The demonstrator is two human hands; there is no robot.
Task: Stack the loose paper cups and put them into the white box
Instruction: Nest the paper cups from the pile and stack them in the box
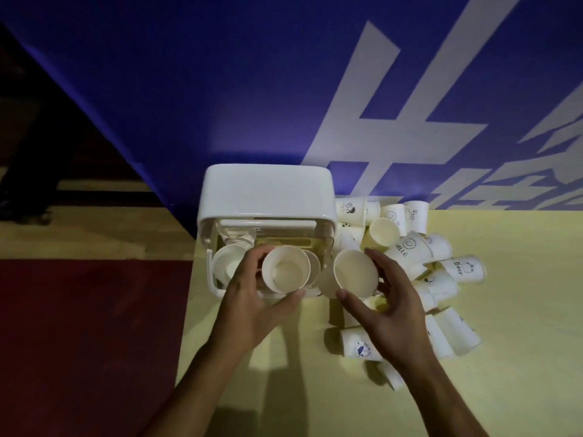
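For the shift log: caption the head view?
Left hand holds one cup, right hand another cup, at the open white box; loose cups beside.

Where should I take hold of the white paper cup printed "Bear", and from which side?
I would pinch its side wall across the middle, coming from above and from the right. The white paper cup printed "Bear" lies on its side, outermost on the right, so that wall is exposed.

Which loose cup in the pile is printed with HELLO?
The HELLO cup, tilted just beyond the right hand, with a smiley face by the word; no other cup in view shows that word.
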